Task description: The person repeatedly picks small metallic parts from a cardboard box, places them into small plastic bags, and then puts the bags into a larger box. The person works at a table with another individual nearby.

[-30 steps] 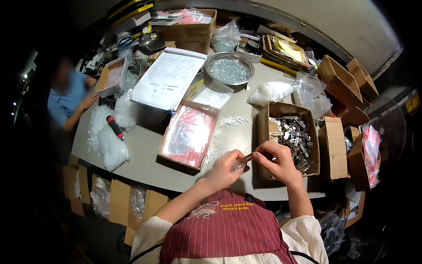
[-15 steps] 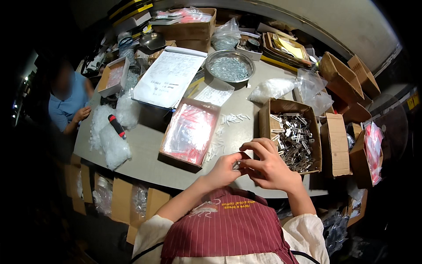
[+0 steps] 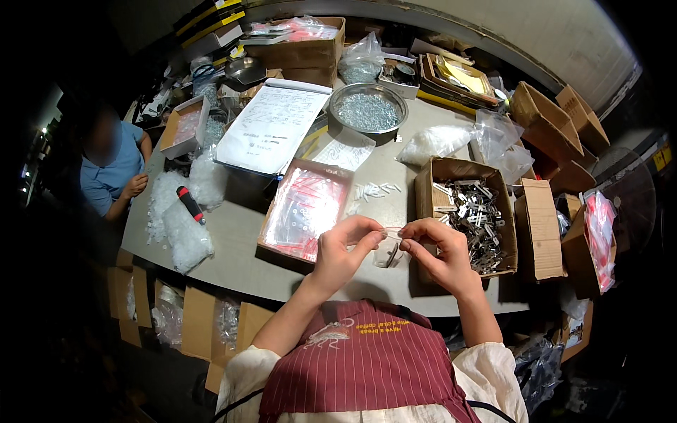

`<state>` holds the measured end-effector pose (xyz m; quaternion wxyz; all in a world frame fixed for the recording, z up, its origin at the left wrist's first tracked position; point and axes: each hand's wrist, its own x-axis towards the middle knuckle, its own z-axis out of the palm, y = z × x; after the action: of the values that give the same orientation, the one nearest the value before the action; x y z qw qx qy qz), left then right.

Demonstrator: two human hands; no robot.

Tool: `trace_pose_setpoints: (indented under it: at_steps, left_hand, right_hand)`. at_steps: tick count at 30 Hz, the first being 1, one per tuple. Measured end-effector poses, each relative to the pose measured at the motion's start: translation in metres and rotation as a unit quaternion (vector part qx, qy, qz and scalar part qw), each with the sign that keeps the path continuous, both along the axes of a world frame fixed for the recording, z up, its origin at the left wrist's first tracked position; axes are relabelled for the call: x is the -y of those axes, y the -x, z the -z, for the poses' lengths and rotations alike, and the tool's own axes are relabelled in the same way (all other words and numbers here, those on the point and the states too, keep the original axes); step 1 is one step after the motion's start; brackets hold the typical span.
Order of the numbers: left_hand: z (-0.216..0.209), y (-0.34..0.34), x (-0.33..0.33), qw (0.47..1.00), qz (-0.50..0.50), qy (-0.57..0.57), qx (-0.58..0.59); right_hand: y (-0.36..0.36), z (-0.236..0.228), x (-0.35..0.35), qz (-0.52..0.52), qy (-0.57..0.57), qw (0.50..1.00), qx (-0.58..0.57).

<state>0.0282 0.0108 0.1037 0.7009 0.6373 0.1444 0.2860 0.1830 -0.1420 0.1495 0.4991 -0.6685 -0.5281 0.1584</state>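
The head view has a small clear bag (image 3: 385,258) just below the middle of the frame, held over the counter (image 3: 236,250). The left hand (image 3: 344,252) has its grip closed, thumb and fingers pinching the bag's top edge on the left. The right hand (image 3: 441,255) pinches the top edge on the right, its grip closed too. A dark thin piece (image 3: 393,253) is in the bag or behind it; I cannot tell which. Right of the middle, near the right hand, is an open brown box (image 3: 425,197) full of shiny metal pieces (image 3: 478,222). Left of the hands is a box full of red and clear bags (image 3: 307,204). Small white sticks (image 3: 377,190) lie between the two boxes. Above them, at the top middle, is a round metal bowl (image 3: 368,132) of shiny bits. A red and black handle (image 3: 190,204) lies on a bag of white stuff at the left. A person in blue (image 3: 113,173) is at the far left.
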Motion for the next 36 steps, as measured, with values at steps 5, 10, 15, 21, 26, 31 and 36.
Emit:
trace_pose_setpoints:
  at_steps: [5, 10, 15, 21, 26, 31, 36]
  left_hand:
    - [-0.01, 0.005, 0.003, 0.991, -0.034, -0.116, -0.051]
    - [-0.019, 0.006, 0.006, 0.98, -0.052, -0.184, -0.062]
    - [-0.015, 0.021, 0.0, 0.99, -0.048, -0.128, -0.044]
    - [0.0, 0.058, -0.03, 0.994, -0.026, 0.109, 0.004]
    - [0.013, 0.106, -0.043, 0.968, -0.082, 0.235, 0.02]
    - [0.038, 0.179, -0.051, 0.932, -0.258, 0.253, 0.041]
    - [0.108, 0.304, -0.057, 0.854, -0.494, 0.138, -0.088]
  right_hand:
    - [0.011, -0.002, -0.007, -0.016, 0.02, 0.998, -0.063]
    - [0.016, 0.001, -0.02, -0.046, 0.016, 0.998, 0.05]
    - [0.026, -0.001, -0.03, -0.052, 0.063, 0.994, 0.067]
    - [0.034, -0.007, -0.058, -0.101, 0.082, 0.991, -0.004]
    - [0.056, 0.024, -0.102, -0.174, 0.116, 0.966, -0.155]
    - [0.065, 0.088, -0.153, -0.165, 0.095, 0.961, -0.199]
    - [0.059, 0.134, -0.188, -0.031, 0.068, 0.984, 0.163]
